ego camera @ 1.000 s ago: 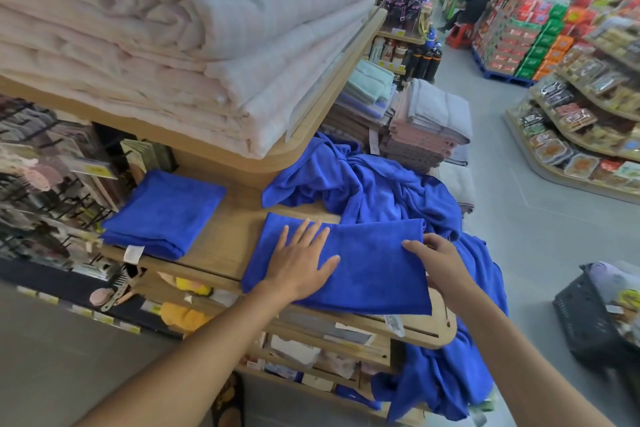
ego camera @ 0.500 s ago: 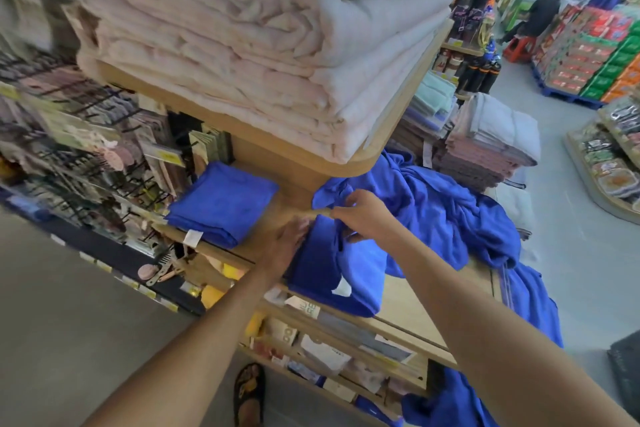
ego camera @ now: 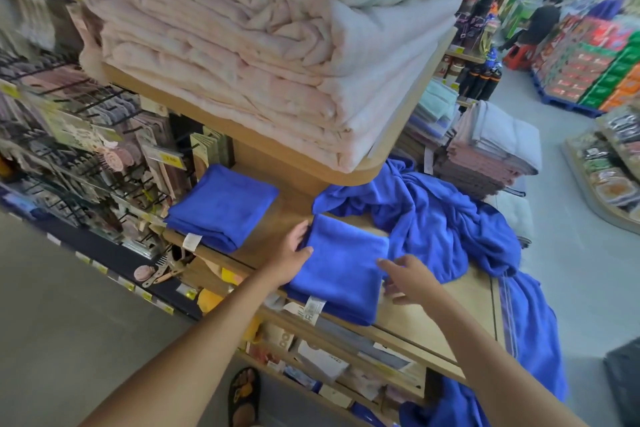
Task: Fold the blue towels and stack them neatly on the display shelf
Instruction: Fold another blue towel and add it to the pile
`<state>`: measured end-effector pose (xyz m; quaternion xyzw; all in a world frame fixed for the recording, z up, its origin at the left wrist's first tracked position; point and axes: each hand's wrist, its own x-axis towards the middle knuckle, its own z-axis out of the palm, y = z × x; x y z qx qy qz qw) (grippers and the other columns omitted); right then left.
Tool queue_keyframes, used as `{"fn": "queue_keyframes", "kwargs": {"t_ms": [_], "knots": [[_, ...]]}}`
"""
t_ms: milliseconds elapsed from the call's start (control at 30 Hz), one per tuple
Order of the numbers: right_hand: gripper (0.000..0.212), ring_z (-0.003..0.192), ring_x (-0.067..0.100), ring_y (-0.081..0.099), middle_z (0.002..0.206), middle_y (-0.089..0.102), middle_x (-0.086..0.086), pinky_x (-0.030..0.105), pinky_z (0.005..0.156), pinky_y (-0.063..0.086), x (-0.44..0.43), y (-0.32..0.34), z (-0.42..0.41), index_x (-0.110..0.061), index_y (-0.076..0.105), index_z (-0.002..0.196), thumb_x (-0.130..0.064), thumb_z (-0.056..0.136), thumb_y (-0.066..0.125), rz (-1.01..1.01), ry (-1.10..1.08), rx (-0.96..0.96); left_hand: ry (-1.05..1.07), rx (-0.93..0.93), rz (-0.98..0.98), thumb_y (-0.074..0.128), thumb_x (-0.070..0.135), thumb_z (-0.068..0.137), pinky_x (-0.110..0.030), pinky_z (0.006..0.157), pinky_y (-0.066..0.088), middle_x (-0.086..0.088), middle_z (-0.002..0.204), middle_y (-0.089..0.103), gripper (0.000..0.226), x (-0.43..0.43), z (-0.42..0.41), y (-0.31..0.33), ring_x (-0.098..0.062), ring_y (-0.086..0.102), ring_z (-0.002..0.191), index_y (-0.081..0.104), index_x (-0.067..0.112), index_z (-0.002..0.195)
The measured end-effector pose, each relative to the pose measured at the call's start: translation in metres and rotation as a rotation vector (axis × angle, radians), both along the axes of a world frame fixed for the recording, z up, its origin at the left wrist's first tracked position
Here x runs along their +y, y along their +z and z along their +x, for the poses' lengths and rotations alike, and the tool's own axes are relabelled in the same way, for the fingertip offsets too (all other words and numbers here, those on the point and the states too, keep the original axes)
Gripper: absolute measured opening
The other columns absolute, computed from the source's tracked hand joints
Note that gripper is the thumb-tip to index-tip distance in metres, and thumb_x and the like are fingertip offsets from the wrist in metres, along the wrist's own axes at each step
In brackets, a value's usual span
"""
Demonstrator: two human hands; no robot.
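A freshly folded blue towel (ego camera: 341, 267) lies on the wooden display shelf (ego camera: 443, 315), its white tag hanging over the front edge. My left hand (ego camera: 292, 253) touches its left edge with straight fingers. My right hand (ego camera: 405, 279) hovers at its right edge, fingers loosely spread and a little blurred. Another folded blue towel (ego camera: 223, 206) sits further left on the same shelf. A heap of unfolded blue towels (ego camera: 440, 222) lies to the right and spills over the shelf's end toward the floor.
A thick stack of pale pink and white blankets (ego camera: 263, 45) fills the upper shelf (ego camera: 311, 166) just above. Hanging goods on wire hooks (ego camera: 86, 135) are at the left. Folded pink and grey towels (ego camera: 491, 146) stand behind. People (ego camera: 540, 21) stand in the far aisle.
The long towel has been folded in half into a compact square. My right hand has let go and moved to its right edge; my left hand now rests at its left edge.
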<state>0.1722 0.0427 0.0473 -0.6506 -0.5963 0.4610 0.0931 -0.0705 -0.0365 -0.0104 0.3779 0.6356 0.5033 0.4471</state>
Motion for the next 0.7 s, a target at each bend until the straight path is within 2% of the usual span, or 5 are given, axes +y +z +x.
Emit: {"fn": "queue_keyframes", "kwargs": {"t_ms": [133, 267, 400, 467, 700], "knots": [[0.062, 0.063, 0.022, 0.052, 0.089, 0.053, 0.010, 0.033, 0.054, 0.043, -0.016, -0.015, -0.016, -0.007, 0.057, 0.122, -0.038, 0.076, 0.084, -0.155, -0.233, 0.372, 0.020, -0.013, -0.001, 0.048, -0.009, 0.100, -0.025, 0.110, 0.033, -0.013, 0.162, 0.030, 0.066, 0.001, 0.004, 0.001, -0.022, 0.029, 0.150, 0.021, 0.006, 0.158], [0.057, 0.088, 0.029, 0.065, 0.098, 0.065, 0.012, 0.042, 0.073, 0.050, -0.019, -0.017, -0.034, -0.002, 0.066, 0.108, -0.037, 0.070, 0.090, -0.131, -0.291, 0.428, 0.041, 0.008, 0.030, 0.047, -0.011, 0.098, -0.034, 0.119, 0.032, -0.013, 0.159, 0.034, 0.066, -0.002, 0.010, 0.003, -0.023, 0.032, 0.149, 0.022, 0.005, 0.157], [0.024, 0.089, 0.024, 0.070, 0.093, 0.072, 0.007, 0.038, 0.068, 0.055, -0.031, -0.007, -0.040, -0.017, 0.065, 0.093, -0.018, 0.077, 0.082, 0.100, -0.209, 0.411, 0.049, 0.012, 0.116, 0.049, -0.018, 0.094, -0.010, 0.099, 0.042, -0.004, 0.143, 0.045, 0.064, -0.006, 0.017, 0.005, -0.017, 0.042, 0.137, 0.030, 0.003, 0.153], [0.025, 0.096, 0.026, 0.071, 0.098, 0.074, 0.006, 0.042, 0.076, 0.058, -0.041, 0.000, -0.041, -0.020, 0.065, 0.099, -0.012, 0.078, 0.077, 0.163, -0.149, 0.477, 0.067, -0.073, 0.130, 0.054, -0.015, 0.094, -0.011, 0.094, 0.046, -0.005, 0.141, 0.050, 0.064, -0.009, 0.016, 0.010, -0.016, 0.048, 0.132, 0.035, 0.007, 0.151], [0.049, 0.097, 0.005, 0.071, 0.105, 0.074, -0.012, 0.023, 0.074, 0.056, -0.047, 0.053, -0.052, -0.038, 0.063, 0.111, -0.027, 0.066, 0.081, 0.224, 0.106, 0.675, -0.064, -0.609, -0.065, 0.071, 0.051, 0.086, -0.034, 0.089, 0.056, 0.003, 0.127, 0.071, 0.038, -0.036, -0.004, 0.036, -0.016, 0.067, 0.117, 0.074, 0.035, 0.119]]}}
